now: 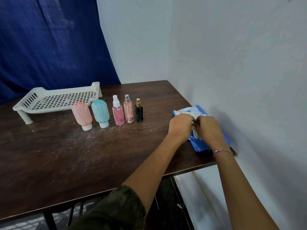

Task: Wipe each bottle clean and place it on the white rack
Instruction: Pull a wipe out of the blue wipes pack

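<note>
We noted both hands, left hand and right hand, fingers pinching a white wipe, the upright bottles at ten o'clock, nearer the left.

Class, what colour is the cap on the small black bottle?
Gold, on the black bottle; head view.
</note>
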